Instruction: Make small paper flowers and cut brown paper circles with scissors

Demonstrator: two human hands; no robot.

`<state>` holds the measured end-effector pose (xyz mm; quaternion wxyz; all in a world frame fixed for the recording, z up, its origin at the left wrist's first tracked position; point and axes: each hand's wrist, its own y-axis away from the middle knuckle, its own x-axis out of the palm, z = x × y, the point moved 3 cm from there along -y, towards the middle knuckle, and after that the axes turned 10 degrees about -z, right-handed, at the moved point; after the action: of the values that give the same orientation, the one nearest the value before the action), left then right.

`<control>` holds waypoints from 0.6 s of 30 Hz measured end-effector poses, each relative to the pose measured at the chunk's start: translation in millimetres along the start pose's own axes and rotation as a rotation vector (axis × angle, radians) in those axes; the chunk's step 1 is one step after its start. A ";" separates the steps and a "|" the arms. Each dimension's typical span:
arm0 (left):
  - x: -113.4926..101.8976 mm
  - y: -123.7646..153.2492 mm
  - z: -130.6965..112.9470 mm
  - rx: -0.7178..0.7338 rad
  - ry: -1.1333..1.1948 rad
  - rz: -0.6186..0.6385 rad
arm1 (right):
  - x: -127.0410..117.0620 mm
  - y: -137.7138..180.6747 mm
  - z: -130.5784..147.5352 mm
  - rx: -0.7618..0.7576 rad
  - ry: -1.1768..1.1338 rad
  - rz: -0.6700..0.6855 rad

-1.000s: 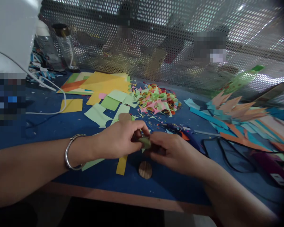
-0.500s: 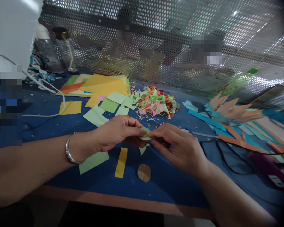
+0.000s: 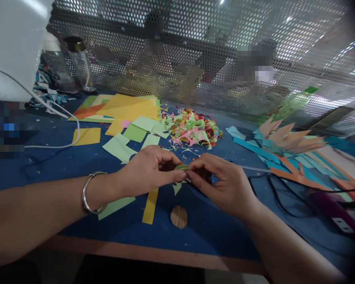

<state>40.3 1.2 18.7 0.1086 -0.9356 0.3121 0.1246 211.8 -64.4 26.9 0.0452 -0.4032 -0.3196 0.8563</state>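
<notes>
Between my two hands, over the middle of the blue table point(image 3: 219, 232), is a small pale green piece of paper point(image 3: 182, 167). My left hand point(image 3: 154, 167), with a silver bangle at the wrist, pinches its left side between thumb and fingers. On its right side the fingertips of my right hand point(image 3: 217, 177) are closed. Fingers cover much of the paper. Just below lies a light green scrap point(image 3: 176, 188). Nearer the table edge are a yellow paper strip point(image 3: 150, 207) and a round wooden disc point(image 3: 179, 217). A green sheet point(image 3: 116, 207) lies partly under my left forearm.
Behind my hands stands a heap of colourful paper scraps point(image 3: 195, 128), with yellow sheets point(image 3: 130, 106) to its left. Folded orange and blue paper points point(image 3: 284, 138) lie at right, near black cables point(image 3: 279, 197) and a purple power strip point(image 3: 334, 211). A perforated metal screen point(image 3: 177, 59) rises behind.
The green paper has tipped from showing its flat face to nearly edge-on. My left thumb has shifted down and right along it. My right hand stays almost in place.
</notes>
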 end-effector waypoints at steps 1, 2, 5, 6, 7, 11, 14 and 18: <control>-0.2 0.2 0.3 0.014 -0.036 -0.003 | 0.3 -0.2 -0.2 0.008 0.003 0.003; -0.1 0.4 0.7 0.023 -0.058 -0.003 | 0.6 -0.3 -0.3 0.017 0.007 0.008; 1.0 0.7 2.1 0.011 -0.045 0.008 | 0.9 -0.4 -0.6 0.049 0.012 0.015; 1.5 0.8 2.5 -0.002 -0.027 0.010 | 0.8 -0.2 -0.7 0.062 0.011 0.016; 1.9 0.9 2.9 -0.014 -0.010 0.011 | 0.7 0.0 -0.8 0.074 0.009 0.016; 3.0 0.5 4.2 -0.062 0.052 0.004 | 0.6 0.6 -1.2 0.097 0.013 0.029; 3.0 -0.2 5.6 -0.089 0.105 -0.003 | 0.7 0.6 -1.6 0.095 0.019 0.026; 2.5 -1.1 6.8 -0.093 0.158 -0.007 | 1.7 -0.1 -3.2 0.130 0.004 0.023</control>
<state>41.8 2.5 11.7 0.0406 -0.9477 0.3101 0.0643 212.9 -62.2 24.4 0.0622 -0.4047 -0.2585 0.8750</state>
